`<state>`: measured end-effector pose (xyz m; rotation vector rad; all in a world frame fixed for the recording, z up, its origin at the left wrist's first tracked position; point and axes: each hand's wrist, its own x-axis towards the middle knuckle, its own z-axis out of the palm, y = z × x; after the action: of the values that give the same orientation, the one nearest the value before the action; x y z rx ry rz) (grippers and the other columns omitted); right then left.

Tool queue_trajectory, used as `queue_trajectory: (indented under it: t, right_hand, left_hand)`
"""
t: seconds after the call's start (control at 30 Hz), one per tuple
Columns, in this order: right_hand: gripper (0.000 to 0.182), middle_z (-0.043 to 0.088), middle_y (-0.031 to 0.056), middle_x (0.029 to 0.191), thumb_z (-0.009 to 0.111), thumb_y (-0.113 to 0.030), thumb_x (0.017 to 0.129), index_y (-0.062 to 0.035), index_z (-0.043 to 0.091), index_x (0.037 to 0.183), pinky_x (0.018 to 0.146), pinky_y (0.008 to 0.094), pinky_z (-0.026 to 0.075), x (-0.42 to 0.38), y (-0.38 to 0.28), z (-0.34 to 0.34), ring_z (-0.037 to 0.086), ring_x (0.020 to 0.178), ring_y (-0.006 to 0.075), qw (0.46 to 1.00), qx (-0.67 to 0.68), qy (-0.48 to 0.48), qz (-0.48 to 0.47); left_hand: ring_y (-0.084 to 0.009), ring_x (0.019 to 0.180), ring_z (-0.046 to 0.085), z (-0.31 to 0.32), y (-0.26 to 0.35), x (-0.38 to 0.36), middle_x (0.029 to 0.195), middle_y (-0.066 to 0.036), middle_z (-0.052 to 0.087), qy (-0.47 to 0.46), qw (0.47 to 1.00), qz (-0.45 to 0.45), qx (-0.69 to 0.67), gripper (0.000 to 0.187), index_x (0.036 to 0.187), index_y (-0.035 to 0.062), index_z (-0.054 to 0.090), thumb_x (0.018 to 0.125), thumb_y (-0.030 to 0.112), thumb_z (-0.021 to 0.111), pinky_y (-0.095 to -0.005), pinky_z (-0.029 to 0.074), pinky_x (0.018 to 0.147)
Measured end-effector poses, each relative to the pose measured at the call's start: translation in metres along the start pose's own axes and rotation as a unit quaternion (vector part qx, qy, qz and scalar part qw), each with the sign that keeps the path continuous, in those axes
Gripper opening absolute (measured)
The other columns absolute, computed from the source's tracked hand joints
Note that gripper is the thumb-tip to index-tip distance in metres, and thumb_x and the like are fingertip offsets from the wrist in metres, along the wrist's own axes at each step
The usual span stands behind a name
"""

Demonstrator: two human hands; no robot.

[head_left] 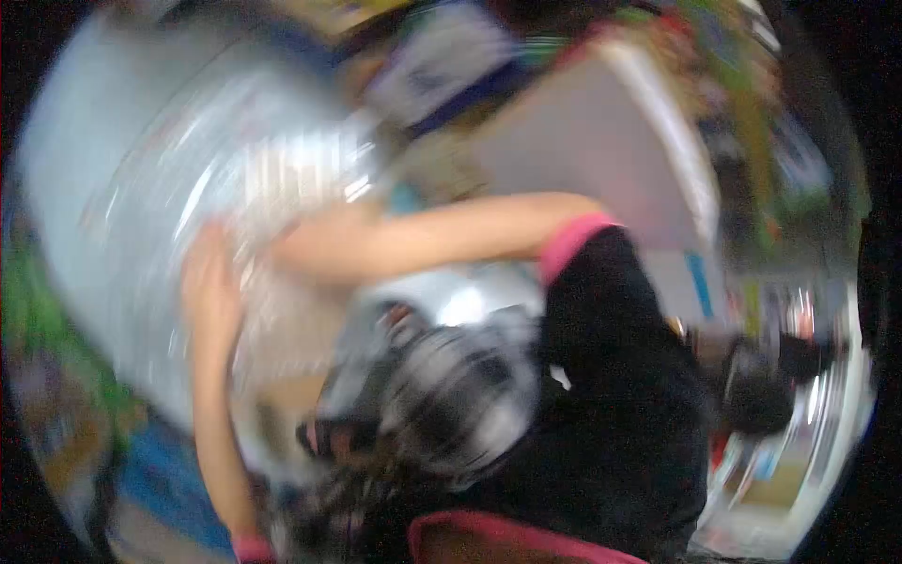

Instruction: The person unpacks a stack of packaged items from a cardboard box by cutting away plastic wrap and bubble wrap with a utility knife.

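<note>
Strong motion blur smears the whole view. My left hand [212, 287] lies against a shiny, clear plastic-like sheet [202, 141], pointing away from me. My right hand [315, 246] reaches in from the right and is close to it, over the same glossy material. Beneath and between the hands is a pale, beige-brown shape [296, 329], perhaps wrapped in the clear material; its kind cannot be made out. A whitish ribbed patch [291, 169] shows just beyond my right hand. The fingers of both hands are too blurred to read.
A large pale panel or box side [592, 141] stands at the right, beyond my right arm. A white and blue box-like item [442, 70] sits at the top. Blue material [164, 479] lies lower left. Blurred shelving [789, 442] is at the far right.
</note>
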<state>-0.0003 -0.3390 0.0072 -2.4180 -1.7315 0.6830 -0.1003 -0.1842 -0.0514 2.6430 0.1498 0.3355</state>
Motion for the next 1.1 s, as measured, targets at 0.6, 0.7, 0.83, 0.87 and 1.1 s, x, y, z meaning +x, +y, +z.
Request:
queue_trajectory:
  t: [0.6,0.7,0.83,0.87,1.1]
  right_hand:
    - [0.019,0.058,0.0124,0.068,0.05,-0.015,0.068,-0.004,0.048,0.083,0.049,0.0375,0.047,0.024,0.007,0.02,0.059,0.064,0.0274,0.995,-0.062,0.029,-0.066]
    - [0.024,0.058,0.0122,0.069,0.05,-0.018,0.068,-0.0051,0.047,0.088,0.049,0.0375,0.047,0.023,0.007,0.021,0.059,0.065,0.0272,0.99,-0.11,0.025,-0.078]
    - [0.027,0.059,0.0126,0.074,0.057,-0.017,0.063,-0.005,0.052,0.087,0.05,0.037,0.047,0.019,0.014,0.025,0.059,0.068,0.0274,0.996,-0.016,0.05,-0.068]
    - [0.027,0.059,0.0128,0.076,0.06,-0.016,0.061,-0.0049,0.055,0.085,0.051,0.0372,0.047,0.013,0.018,0.023,0.059,0.069,0.0276,0.995,0.057,0.059,-0.055]
    - [0.023,0.056,0.0155,0.068,0.041,-0.011,0.076,-0.0062,0.04,0.099,0.053,0.0367,0.047,-0.001,-0.003,-0.019,0.058,0.062,0.0289,0.997,-0.074,-0.019,-0.032]
  left_hand:
    - [-0.0338,0.113,0.03,-0.018,0.01,0.005,0.122,-0.02,0.032,-0.055,0.995,0.082,0.024,0.047,0.118,-0.0037,0.032,0.078,0.018,0.041,-0.0372,0.021,0.095]
    - [-0.0363,0.109,0.034,-0.021,0.008,0.006,0.12,-0.022,0.034,-0.059,0.994,0.082,0.044,0.058,0.118,-0.0007,0.034,0.073,0.029,0.054,-0.0374,0.025,0.092]
    - [-0.0283,0.116,0.029,0.003,-0.014,-0.002,0.123,-0.016,0.034,-0.028,0.999,0.038,0.003,0.037,0.116,-0.0024,0.037,0.083,0.011,0.031,-0.0371,0.019,0.096]
    - [-0.0289,0.113,0.033,0.002,-0.004,0.001,0.12,-0.017,0.037,-0.025,0.998,-0.003,-0.051,0.035,0.114,-0.0037,0.039,0.083,0.01,0.031,-0.0368,0.021,0.095]
    - [-0.025,0.112,0.036,-0.003,0.0,0.005,0.118,-0.015,0.04,-0.008,1.0,0.007,0.018,0.036,0.112,0.0027,0.044,0.077,0.007,0.037,-0.0377,0.024,0.094]
